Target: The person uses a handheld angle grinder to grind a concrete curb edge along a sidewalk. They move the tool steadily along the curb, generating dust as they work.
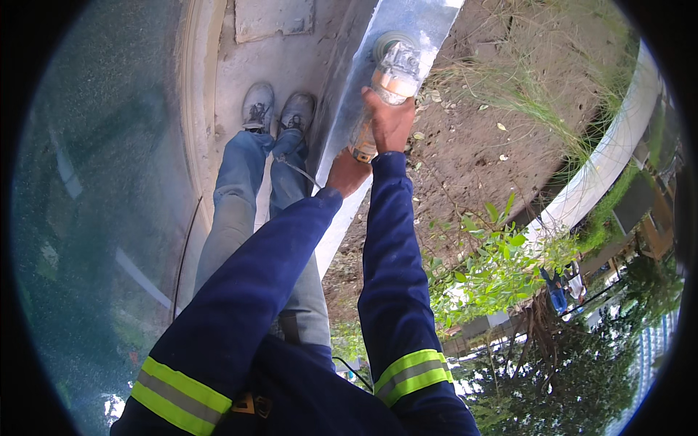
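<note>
An angle grinder (396,76) with an orange and dusty grey body lies along the top of a pale, smooth ledge (367,40). Its round disc is at the far end, over the ledge surface; whether it touches cannot be told. My right hand (392,120) is wrapped round the body behind the head. Closer to me, my left hand (347,173) grips the rear end, where a thin cord (298,168) runs off to the left. Both forearms are in dark blue sleeves with reflective bands.
My shoes (258,105) stand on a narrow concrete strip left of the ledge, beside a large glass pane (102,196). Right of the ledge lies bare soil (472,145) with grass and a leafy shrub (487,269). A curved pale kerb (596,167) and distant people (558,291) appear at far right.
</note>
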### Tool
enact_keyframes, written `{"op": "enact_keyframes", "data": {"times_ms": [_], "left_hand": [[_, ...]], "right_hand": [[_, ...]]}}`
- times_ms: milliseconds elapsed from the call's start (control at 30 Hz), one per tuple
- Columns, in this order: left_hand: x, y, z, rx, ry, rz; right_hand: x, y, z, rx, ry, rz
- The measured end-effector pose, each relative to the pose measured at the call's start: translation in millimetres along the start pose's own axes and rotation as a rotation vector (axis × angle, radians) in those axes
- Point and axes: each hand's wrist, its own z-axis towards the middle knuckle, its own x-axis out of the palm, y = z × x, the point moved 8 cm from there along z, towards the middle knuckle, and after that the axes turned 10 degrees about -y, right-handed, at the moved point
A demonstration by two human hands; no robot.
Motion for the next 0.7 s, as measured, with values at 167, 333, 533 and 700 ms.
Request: {"op": "enact_keyframes", "data": {"times_ms": [167, 333, 533, 700], "left_hand": [[-11, 5, -10, -0.039, -0.002, -0.101], [-7, 1, 9, -0.025, -0.019, -0.009], [-2, -8, 12, -0.027, 0.006, 0.14], [-12, -7, -10, -0.096, 0.049, -0.086]], "right_hand": [[12, 0, -17, 0.024, 0.072, -0.113], [12, 11, 1, -0.001, 0.015, -0.163], [-2, 9, 10, -0.02, -0.017, -0.008], [9, 5, -13, 0.014, 0.058, -0.137]]}}
